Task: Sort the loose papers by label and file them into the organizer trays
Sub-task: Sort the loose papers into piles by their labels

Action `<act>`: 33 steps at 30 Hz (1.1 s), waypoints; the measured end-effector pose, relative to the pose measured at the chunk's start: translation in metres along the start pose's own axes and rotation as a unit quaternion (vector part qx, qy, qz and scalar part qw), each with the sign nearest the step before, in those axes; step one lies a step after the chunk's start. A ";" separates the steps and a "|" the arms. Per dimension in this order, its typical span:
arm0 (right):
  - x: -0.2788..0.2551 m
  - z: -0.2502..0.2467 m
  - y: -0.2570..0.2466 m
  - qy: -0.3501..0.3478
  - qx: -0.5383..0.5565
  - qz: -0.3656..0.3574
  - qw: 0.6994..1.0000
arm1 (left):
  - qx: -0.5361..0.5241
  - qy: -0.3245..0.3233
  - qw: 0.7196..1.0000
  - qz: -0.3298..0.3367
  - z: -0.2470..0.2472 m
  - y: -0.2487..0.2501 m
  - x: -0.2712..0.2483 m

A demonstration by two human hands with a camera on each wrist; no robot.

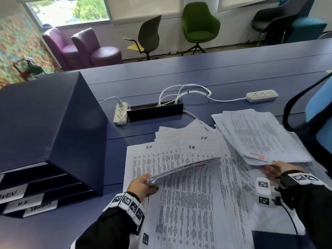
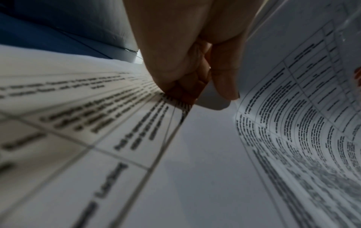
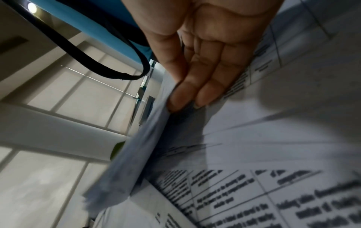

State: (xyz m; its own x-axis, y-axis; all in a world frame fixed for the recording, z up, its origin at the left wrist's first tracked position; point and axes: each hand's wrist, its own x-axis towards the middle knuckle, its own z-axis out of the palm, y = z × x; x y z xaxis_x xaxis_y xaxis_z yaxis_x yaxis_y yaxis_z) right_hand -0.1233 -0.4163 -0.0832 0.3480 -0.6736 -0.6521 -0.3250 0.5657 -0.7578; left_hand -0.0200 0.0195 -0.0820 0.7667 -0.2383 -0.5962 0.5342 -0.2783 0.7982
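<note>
A dark blue organizer (image 1: 53,132) stands at the left; its trays carry labels reading ADMIN (image 1: 10,194), H.R and one more. Printed sheets marked H.R. (image 1: 179,203) lie spread on the blue table (image 1: 215,72) in front of me. My left hand (image 1: 150,182) pinches the corner of a thin sheaf with red writing (image 1: 188,168), lifted and curling above the spread. The left wrist view shows the left hand (image 2: 205,98) curled on that sheaf (image 2: 293,123). My right hand (image 1: 269,167) holds the near edge of a thicker paper stack (image 1: 260,139), raised at the right. Its fingers (image 3: 205,95) lie under the stack (image 3: 136,154).
Two white power strips (image 1: 120,112) (image 1: 262,95) with cables and a black cable box (image 1: 155,111) lie beyond the papers. A blue chair (image 1: 316,123) stands close at the right edge. Several chairs line the far wall.
</note>
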 end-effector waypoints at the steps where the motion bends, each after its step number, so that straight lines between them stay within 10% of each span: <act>1: -0.003 -0.001 0.002 -0.003 0.008 -0.007 1.000 | -0.005 0.000 1.000 -0.002 0.000 0.000 0.000; 10: -0.021 0.003 0.010 -0.088 -0.086 -0.070 0.990 | -0.119 0.004 0.993 0.006 0.008 0.012 -0.011; 17: -0.014 0.012 -0.004 -0.133 -0.372 -0.171 0.903 | -0.110 -0.010 0.994 -0.021 -0.011 0.010 -0.015; 33: -0.045 0.003 -0.076 -0.227 -0.248 -0.161 0.928 | -0.144 -0.102 0.984 0.019 -0.009 0.029 -0.028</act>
State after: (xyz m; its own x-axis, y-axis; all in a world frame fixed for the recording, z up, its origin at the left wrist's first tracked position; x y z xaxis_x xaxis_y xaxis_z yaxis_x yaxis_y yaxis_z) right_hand -0.1115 -0.4272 0.0034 0.7952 -0.4367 -0.4207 -0.4654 0.0054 -0.8851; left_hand -0.0231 0.0262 -0.0409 0.7158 -0.4333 -0.5476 0.6083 0.0019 0.7937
